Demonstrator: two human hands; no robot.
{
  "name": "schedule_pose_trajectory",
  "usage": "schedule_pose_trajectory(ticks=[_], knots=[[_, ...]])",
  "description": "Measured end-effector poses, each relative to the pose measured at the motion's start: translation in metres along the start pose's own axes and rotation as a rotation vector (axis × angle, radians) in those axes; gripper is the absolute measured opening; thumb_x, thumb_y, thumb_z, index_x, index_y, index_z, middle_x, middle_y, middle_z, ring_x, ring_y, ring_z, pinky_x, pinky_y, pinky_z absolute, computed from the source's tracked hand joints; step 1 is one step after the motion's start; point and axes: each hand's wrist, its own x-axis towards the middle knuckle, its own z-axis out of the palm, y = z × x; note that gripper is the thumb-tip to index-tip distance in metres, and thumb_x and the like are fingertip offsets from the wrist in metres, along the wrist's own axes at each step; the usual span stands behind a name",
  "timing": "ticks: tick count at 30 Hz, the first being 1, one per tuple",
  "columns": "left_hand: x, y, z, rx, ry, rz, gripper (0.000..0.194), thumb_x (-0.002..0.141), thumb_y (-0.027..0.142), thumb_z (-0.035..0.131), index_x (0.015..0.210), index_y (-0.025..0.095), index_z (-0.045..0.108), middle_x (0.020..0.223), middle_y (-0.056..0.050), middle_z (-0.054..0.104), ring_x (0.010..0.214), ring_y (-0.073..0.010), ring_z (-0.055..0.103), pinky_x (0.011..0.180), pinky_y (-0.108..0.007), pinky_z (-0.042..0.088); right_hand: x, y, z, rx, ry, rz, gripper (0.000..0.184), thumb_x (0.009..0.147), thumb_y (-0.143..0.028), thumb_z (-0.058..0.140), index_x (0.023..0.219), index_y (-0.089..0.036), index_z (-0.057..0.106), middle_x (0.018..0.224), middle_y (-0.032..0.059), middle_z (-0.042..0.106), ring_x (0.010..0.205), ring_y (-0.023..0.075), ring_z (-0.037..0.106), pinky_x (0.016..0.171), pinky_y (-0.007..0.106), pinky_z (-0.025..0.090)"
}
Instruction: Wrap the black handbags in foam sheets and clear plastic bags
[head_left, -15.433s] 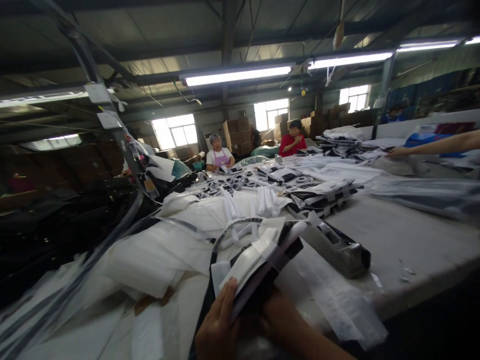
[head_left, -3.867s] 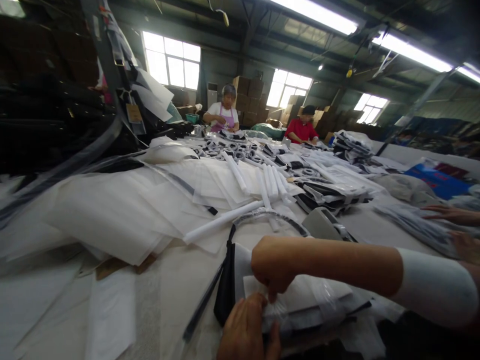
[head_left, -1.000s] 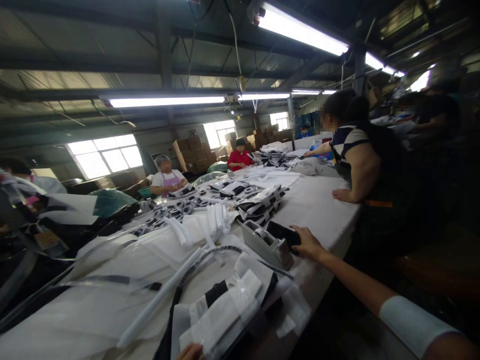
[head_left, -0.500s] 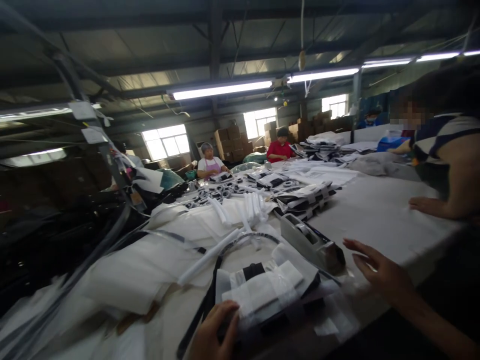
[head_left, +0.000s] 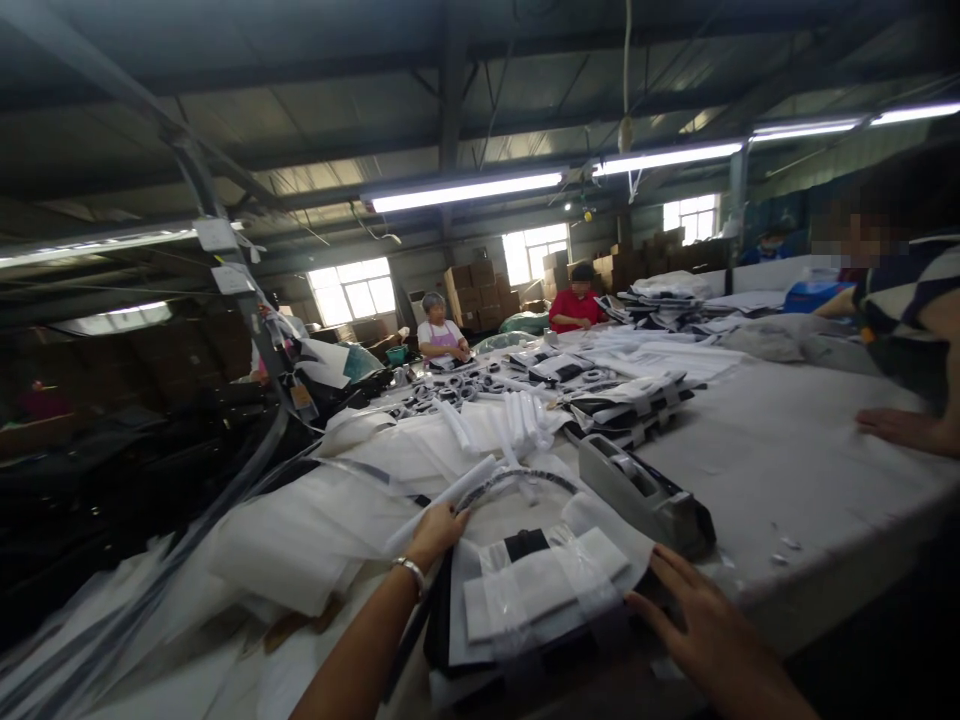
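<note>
In front of me lies a flat black-and-white bag point(head_left: 547, 585), with a folded white piece held across its front by clear film. A long dark strap point(head_left: 525, 478) loops above it. My left hand point(head_left: 436, 532), with a silver bracelet at the wrist, has its fingers closed round the strap's left side. At the bag's right edge is my right hand point(head_left: 686, 610), thumb and fingers apart, fingertips against the white corner. Just beyond the bag stands a grey tape dispenser point(head_left: 641, 495).
Thin white sheets point(head_left: 292, 540) spread over the table's left side. Rolled white strips point(head_left: 525, 425), tape rolls point(head_left: 465, 385) and stacked black-and-white bags point(head_left: 634, 405) lie farther back. A co-worker point(head_left: 915, 310) leans on the table at right; two others sit across. A slanted metal post point(head_left: 259, 320) rises at left.
My left hand has moved up from the bag's lower left to the strap. My right hand has come left and down onto the bag's right edge. The view has shifted slightly left.
</note>
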Motion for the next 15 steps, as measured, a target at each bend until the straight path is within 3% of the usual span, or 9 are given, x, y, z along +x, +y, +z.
schedule_pose_trajectory(ticks=[4, 6, 11, 15], knots=[[0.005, 0.004, 0.009, -0.267, -0.116, -0.146, 0.023, 0.093, 0.036, 0.062, 0.103, 0.016, 0.065, 0.101, -0.004, 0.067, 0.085, -0.0177, 0.066, 0.075, -0.035, 0.057, 0.000, 0.004, -0.002, 0.047, -0.026, 0.006, 0.052, 0.084, -0.053, 0.056, 0.122, -0.020, 0.068, 0.135, 0.0141, 0.062, 0.121, 0.0329, 0.060, 0.100, 0.046, 0.053], [0.000, 0.005, 0.011, -0.424, -0.115, -0.180, 0.024, 0.094, 0.037, 0.060, 0.101, 0.015, 0.064, 0.094, -0.003, 0.066, 0.077, -0.0152, 0.065, 0.068, -0.032, 0.057, 0.000, 0.006, -0.004, 0.080, -0.025, 0.008, 0.050, 0.083, -0.051, 0.058, 0.121, -0.020, 0.069, 0.134, 0.0137, 0.063, 0.121, 0.0324, 0.061, 0.100, 0.044, 0.053], [-0.017, 0.007, 0.002, -0.767, 0.095, -0.155, 0.026, 0.097, 0.039, 0.056, 0.092, 0.014, 0.060, 0.074, 0.003, 0.058, 0.054, -0.0077, 0.052, 0.049, -0.021, 0.046, 0.006, 0.004, -0.011, 0.174, -0.024, 0.026, 0.044, 0.075, -0.039, 0.068, 0.114, -0.021, 0.073, 0.127, 0.0117, 0.067, 0.117, 0.0326, 0.064, 0.101, 0.042, 0.052], [-0.049, 0.023, -0.041, -0.974, 0.306, -0.002, 0.044, 0.088, 0.058, 0.061, 0.092, 0.015, 0.058, 0.064, 0.008, 0.049, 0.043, -0.0032, 0.034, 0.041, -0.017, 0.029, 0.015, -0.009, -0.014, 0.298, -0.019, 0.025, 0.037, 0.070, -0.034, 0.072, 0.106, -0.024, 0.076, 0.124, 0.0082, 0.070, 0.112, 0.0318, 0.067, 0.099, 0.040, 0.054]])
